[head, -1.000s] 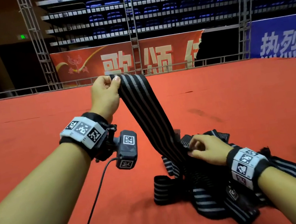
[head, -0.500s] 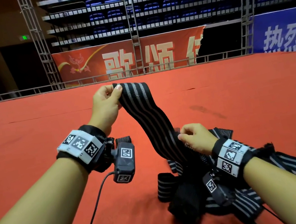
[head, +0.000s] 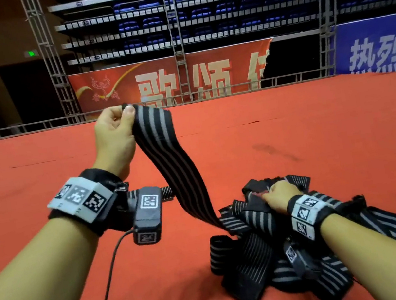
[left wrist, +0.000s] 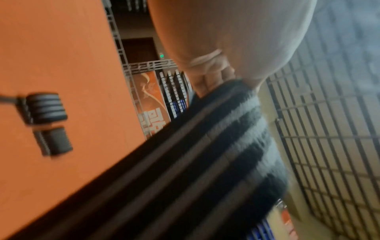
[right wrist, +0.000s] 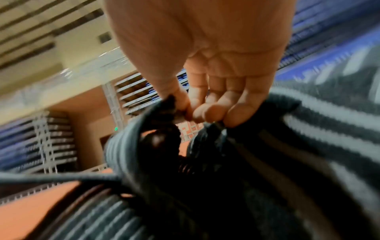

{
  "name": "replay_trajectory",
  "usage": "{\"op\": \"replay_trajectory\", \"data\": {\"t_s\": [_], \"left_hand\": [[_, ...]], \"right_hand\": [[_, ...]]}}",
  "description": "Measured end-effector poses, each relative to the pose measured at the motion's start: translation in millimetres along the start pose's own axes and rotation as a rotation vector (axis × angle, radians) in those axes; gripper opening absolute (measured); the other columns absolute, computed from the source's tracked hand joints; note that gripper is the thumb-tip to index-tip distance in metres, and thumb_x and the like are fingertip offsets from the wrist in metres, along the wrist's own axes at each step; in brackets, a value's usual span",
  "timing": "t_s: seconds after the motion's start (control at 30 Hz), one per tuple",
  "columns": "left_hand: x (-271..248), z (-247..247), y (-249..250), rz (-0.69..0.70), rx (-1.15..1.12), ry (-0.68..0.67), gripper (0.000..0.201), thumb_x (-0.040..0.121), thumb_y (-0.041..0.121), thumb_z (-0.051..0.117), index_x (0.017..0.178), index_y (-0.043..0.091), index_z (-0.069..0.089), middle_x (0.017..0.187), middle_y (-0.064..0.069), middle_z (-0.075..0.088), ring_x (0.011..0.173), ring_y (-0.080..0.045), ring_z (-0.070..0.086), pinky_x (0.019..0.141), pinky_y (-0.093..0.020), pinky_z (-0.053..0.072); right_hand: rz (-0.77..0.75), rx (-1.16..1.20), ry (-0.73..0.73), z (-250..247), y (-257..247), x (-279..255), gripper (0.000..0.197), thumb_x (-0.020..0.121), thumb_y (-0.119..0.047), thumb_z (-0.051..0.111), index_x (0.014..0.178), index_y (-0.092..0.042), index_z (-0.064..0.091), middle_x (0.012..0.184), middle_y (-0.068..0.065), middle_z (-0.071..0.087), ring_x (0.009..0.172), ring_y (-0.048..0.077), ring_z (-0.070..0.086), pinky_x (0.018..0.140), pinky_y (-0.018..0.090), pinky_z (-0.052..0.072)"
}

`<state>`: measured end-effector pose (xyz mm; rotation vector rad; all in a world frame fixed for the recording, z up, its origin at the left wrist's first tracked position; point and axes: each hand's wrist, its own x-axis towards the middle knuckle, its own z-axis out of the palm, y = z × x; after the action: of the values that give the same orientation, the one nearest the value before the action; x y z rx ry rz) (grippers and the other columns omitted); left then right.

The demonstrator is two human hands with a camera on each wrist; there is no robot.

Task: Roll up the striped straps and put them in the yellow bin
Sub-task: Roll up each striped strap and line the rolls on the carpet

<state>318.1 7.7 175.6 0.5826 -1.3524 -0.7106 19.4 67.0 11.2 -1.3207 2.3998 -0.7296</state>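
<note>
**Strap end raised, right hand back in the pile**

Left hand (head: pixel 114 134) pinching one end of a striped strap (head: pixel 167 160), lifted higher than half a second ago, toward 11 o'clock. Right hand (head: pixel 280 195) dropped from the hanging strap, now at 4 o'clock, fingertips (right wrist: pixel 213 112) nipping a fold in the strap pile (head: pixel 272 249) on the red floor (head: pixel 52 250). Likely freeing the strap; no rolling begun. No yellow bin visible. Red banner (head: pixel 170 81) reading 歌颂; blue banner (head: pixel 381 53) reading 热烈欢.

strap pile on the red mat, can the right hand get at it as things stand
Yes, it looks so. The right hand already rests on top of the strap pile, its fingers pinching dark fabric, with nothing between them.
</note>
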Motion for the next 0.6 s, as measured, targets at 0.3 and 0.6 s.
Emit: {"op": "replay_trajectory", "data": {"t_s": [0.3, 0.6], "left_hand": [[-20, 22, -4, -0.095, 0.071, -0.197, 0.017, 0.098, 0.02, 0.057, 0.084, 0.013, 0.055, 0.08, -0.007, 0.059, 0.074, -0.018, 0.058, 0.072, -0.04, 0.053], [-5, 10, 40, -0.039, -0.046, -0.1, 0.018, 0.101, 0.019, 0.053, 0.083, 0.015, 0.056, 0.081, -0.003, 0.064, 0.071, -0.012, 0.065, 0.066, -0.035, 0.058]], "right_hand": [[-0.601, 0.213, 0.072, -3, -67, -65, 0.072, 0.062, -0.078, 0.056, 0.109, -0.025, 0.05, 0.1, -0.002, 0.052, 0.094, 0.016, 0.048, 0.083, 0.035, 0.043], [-0.729, -0.19, 0.034, 20, -62, -70, 0.015, 0.078, -0.041, 0.06, 0.079, -0.028, 0.052, 0.082, -0.003, 0.06, 0.09, 0.029, 0.057, 0.073, 0.038, 0.047]]}}
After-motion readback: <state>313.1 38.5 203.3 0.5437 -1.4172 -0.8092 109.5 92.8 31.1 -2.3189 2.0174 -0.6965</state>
